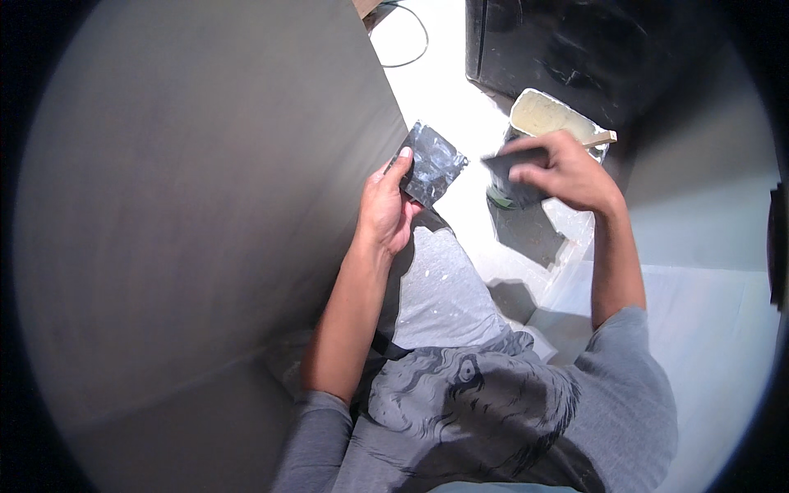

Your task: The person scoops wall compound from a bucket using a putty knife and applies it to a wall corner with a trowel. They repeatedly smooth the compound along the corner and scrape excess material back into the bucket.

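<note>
My left hand [385, 207] is closed on the edge of a thin, dark square putty spreader [436, 163], thumb on top. Whitish smears cover the spreader's upper face. Across from it, my right hand [575, 174] grips a second dark, flat spreader [519, 174], slightly blurred, its edge pointing toward the first one. A gap separates the two spreaders. Just beyond my right hand stands an open bucket [518, 123] with cream-coloured paste inside. A wooden stick [602, 140] juts out over its right rim. My right hand and its spreader hide part of the bucket.
A large grey panel [205, 189] rises close on my left. Behind the bucket is a black, box-like object [567, 49]. Pale wall surfaces [699, 222] stand on the right. A thin cable [426, 37] curls on the bright floor [419, 90] ahead.
</note>
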Tool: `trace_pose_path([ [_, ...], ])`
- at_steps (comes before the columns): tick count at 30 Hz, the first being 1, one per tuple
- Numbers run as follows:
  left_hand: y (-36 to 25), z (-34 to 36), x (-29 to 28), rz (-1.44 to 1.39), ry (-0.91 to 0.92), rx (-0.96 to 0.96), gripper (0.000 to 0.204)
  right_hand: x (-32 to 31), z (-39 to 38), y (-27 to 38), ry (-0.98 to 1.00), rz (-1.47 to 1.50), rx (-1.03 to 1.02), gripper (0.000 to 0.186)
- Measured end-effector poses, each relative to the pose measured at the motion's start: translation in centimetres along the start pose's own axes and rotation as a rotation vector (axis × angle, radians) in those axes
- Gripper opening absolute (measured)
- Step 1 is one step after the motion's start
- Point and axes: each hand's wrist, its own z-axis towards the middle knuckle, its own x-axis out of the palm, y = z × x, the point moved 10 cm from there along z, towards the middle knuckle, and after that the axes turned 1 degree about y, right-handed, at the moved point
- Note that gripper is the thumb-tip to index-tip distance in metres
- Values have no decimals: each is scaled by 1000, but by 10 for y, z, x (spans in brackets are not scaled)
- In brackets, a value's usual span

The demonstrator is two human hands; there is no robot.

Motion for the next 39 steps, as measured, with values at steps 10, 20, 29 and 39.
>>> trace_pose_path([
  [10, 30, 13, 5, -46, -41, 78, 29, 28, -11, -49, -1094, 678, -254, 38],
  [20, 24, 15, 2, -38, -48, 201, 34, 55, 8, -33, -841, 529, -215, 42],
  [29, 27, 19, -4, -121, -82, 215, 30, 63, 13, -33, -846, 621, -219, 40],
  [39, 29, 20, -6, -31, -64, 201, 29, 65, 21, -45, -604, 462, -66, 25],
])
